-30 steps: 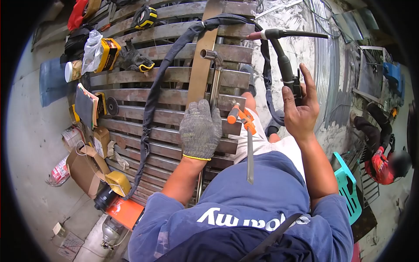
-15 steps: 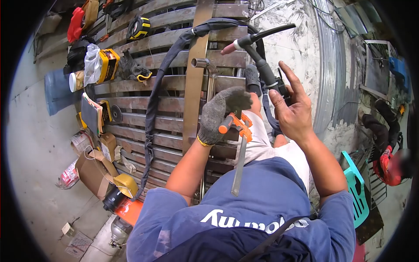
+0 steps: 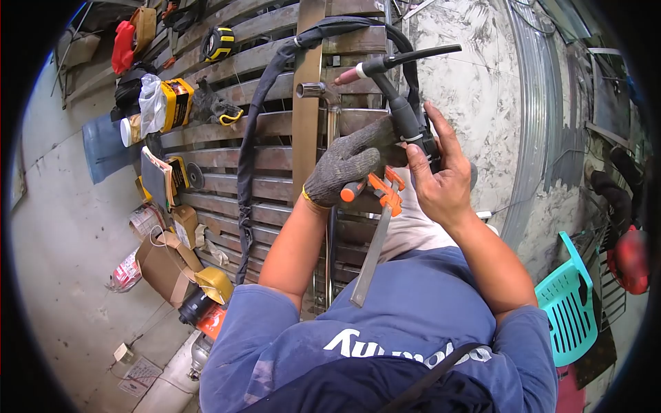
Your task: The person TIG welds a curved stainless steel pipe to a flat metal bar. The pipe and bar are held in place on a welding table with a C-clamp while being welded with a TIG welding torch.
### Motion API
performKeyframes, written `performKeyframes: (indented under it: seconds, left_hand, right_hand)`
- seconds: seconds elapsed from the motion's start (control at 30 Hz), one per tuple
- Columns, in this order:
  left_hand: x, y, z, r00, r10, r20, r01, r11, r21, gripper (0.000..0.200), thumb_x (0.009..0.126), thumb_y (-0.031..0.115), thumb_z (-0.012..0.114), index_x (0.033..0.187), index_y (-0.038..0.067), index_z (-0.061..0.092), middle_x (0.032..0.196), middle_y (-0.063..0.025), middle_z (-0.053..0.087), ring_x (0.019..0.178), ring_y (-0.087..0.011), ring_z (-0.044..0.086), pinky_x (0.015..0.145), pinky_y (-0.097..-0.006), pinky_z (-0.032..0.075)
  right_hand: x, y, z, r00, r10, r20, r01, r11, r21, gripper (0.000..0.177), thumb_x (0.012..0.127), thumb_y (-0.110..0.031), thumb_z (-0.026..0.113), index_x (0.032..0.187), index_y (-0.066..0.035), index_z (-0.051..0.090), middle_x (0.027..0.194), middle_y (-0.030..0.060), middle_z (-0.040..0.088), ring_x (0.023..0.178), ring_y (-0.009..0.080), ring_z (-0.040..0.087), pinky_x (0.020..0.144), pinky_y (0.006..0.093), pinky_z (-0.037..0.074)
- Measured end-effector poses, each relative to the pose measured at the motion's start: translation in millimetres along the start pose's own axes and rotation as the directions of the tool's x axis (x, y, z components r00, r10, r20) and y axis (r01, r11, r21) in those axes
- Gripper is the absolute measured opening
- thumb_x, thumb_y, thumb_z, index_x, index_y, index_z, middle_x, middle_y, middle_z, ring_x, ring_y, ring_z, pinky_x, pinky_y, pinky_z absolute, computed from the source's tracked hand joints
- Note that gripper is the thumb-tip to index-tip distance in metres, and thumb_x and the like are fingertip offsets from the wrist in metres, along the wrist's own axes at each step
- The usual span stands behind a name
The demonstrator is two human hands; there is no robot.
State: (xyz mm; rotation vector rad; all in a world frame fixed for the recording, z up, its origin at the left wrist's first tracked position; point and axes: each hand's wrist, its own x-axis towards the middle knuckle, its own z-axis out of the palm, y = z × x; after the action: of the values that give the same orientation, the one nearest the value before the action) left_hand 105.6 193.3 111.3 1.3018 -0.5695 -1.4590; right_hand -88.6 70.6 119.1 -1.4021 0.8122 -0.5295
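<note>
My left hand (image 3: 348, 165), in a grey knit glove, has its fingers round the upper handle of a black welding torch (image 3: 406, 118). The torch has a pink nozzle (image 3: 348, 76) pointing left and a long black back cap. My bare right hand (image 3: 444, 179) grips the lower handle, thumb on the near side, index finger raised beside it. Just below the glove is an orange clamp (image 3: 389, 196) with a steel bar; its contact with the glove is unclear. A bent metal pipe (image 3: 332, 113) lies on the slatted bench (image 3: 268, 124), left of the torch.
A black sleeved cable (image 3: 251, 138) curves over the bench. At the left are a tape measure (image 3: 219, 44), a yellow box (image 3: 177, 103), a spare glove (image 3: 215, 107) and a cardboard box (image 3: 162, 265). A turquoise plastic chair (image 3: 568, 310) stands at right.
My gloved fingers have moved from beside the torch onto its handle. The torch and my right hand have shifted slightly left. The view has shifted, showing more of the turquoise chair.
</note>
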Motion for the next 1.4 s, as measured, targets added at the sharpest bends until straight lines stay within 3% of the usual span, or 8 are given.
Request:
performKeyframes:
  seconds: [0.17, 0.53, 0.73, 0.83, 0.93, 1.03, 1.07, 1.4]
  left_hand:
    - [-6, -1, -4, 1.0, -0.024, -0.005, 0.025, 0.996, 0.087, 0.086, 0.102, 0.042, 0.077, 0.165, -0.009, 0.048, 0.156, -0.0196, 0.066, 0.141, -0.0261, 0.064, 0.12, -0.0419, 0.049]
    - [-4, 5, 3, 1.0, -0.012, -0.013, 0.012, 1.0, 0.006, 0.077, 0.106, 0.032, 0.073, 0.166, -0.009, 0.048, 0.158, -0.0186, 0.064, 0.142, -0.0239, 0.062, 0.121, -0.039, 0.048]
    - [-1, -10, -2, 0.956, 0.293, 0.036, -0.288, 0.902, 0.322, 0.044, 0.109, 0.012, 0.062, 0.151, -0.001, 0.064, 0.145, -0.0224, 0.073, 0.116, -0.0317, 0.079, 0.099, -0.0392, 0.062]
    - [-4, 5, 1, 1.0, -0.021, -0.016, 0.021, 1.0, 0.014, 0.077, 0.105, 0.031, 0.074, 0.166, -0.008, 0.048, 0.155, -0.0176, 0.066, 0.139, -0.0245, 0.065, 0.119, -0.0382, 0.05]
    - [2, -16, -3, 0.938, 0.342, 0.051, -0.341, 0.891, 0.301, 0.041, 0.111, 0.021, 0.064, 0.147, 0.0, 0.066, 0.147, -0.0258, 0.071, 0.114, -0.0383, 0.08, 0.093, -0.0407, 0.064]
    - [-2, -7, 9, 0.988, 0.116, -0.098, -0.123, 0.99, -0.067, 0.038, 0.112, 0.028, 0.064, 0.137, 0.0, 0.069, 0.146, -0.0283, 0.07, 0.11, -0.0396, 0.081, 0.088, -0.0418, 0.065]
    - [5, -17, -11, 0.885, 0.44, 0.149, -0.46, 0.783, 0.418, 0.034, 0.114, 0.029, 0.063, 0.128, -0.001, 0.068, 0.146, -0.0298, 0.07, 0.111, -0.0412, 0.08, 0.087, -0.0429, 0.065]
    - [5, -20, -11, 0.913, 0.389, 0.122, -0.406, 0.847, 0.344, 0.027, 0.113, 0.027, 0.065, 0.127, 0.004, 0.068, 0.146, -0.0298, 0.069, 0.113, -0.0438, 0.079, 0.09, -0.0425, 0.065]
  right_hand:
    - [-1, 6, 8, 0.986, -0.164, -0.009, 0.162, 0.979, -0.125, 0.066, 0.104, -0.001, 0.073, 0.166, -0.003, 0.052, 0.136, 0.0259, 0.076, 0.111, 0.0249, 0.079, 0.095, 0.0355, 0.061]
    - [10, -1, 11, 1.0, 0.004, 0.024, -0.003, 0.997, -0.074, 0.063, 0.106, -0.004, 0.074, 0.165, -0.003, 0.054, 0.141, 0.0216, 0.074, 0.113, 0.0178, 0.075, 0.098, 0.0335, 0.06]
    - [11, -5, 11, 1.0, -0.012, 0.028, 0.014, 0.997, -0.075, 0.062, 0.105, -0.004, 0.074, 0.164, -0.003, 0.055, 0.142, 0.0209, 0.074, 0.112, 0.0179, 0.075, 0.097, 0.0331, 0.061]
    - [12, -3, 10, 0.997, -0.066, 0.032, 0.07, 0.988, -0.136, 0.06, 0.105, -0.005, 0.074, 0.163, -0.003, 0.057, 0.143, 0.022, 0.074, 0.115, 0.0199, 0.077, 0.098, 0.0336, 0.061]
    - [13, -5, 10, 0.996, -0.078, 0.05, 0.085, 0.984, -0.16, 0.059, 0.105, -0.007, 0.074, 0.162, -0.004, 0.058, 0.144, 0.0238, 0.074, 0.118, 0.0235, 0.078, 0.098, 0.0348, 0.06]
    - [12, -2, 10, 0.994, -0.107, 0.038, 0.112, 0.979, -0.171, 0.059, 0.105, -0.007, 0.075, 0.161, -0.004, 0.058, 0.144, 0.0252, 0.074, 0.12, 0.0271, 0.079, 0.099, 0.0363, 0.06]
    - [12, -1, 10, 0.992, -0.126, 0.028, 0.129, 0.976, -0.176, 0.059, 0.105, -0.007, 0.075, 0.161, -0.004, 0.058, 0.143, 0.0256, 0.074, 0.12, 0.0282, 0.079, 0.099, 0.0368, 0.06]
    - [9, -6, 10, 0.995, -0.09, 0.044, 0.097, 0.979, -0.179, 0.061, 0.104, -0.006, 0.075, 0.162, -0.005, 0.057, 0.14, 0.0269, 0.075, 0.115, 0.0286, 0.08, 0.097, 0.0371, 0.061]
